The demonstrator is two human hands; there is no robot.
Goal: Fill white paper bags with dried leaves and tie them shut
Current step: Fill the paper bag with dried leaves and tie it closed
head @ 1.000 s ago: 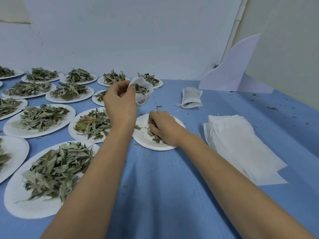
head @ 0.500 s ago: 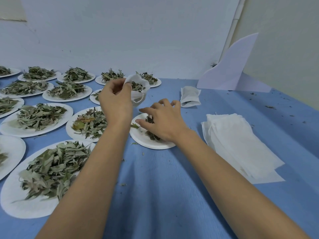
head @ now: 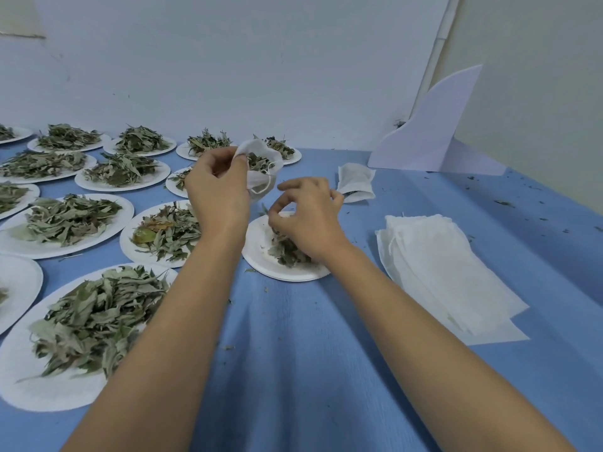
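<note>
My left grip pinches the bag by its rim, mouth gaping toward my right grip, which is closed on a clump of leaves over the plate, just below and right of that mouth.

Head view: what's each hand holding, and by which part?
Left hand pinches paper bag at its open rim; right hand grips dried leaves from above.
</note>
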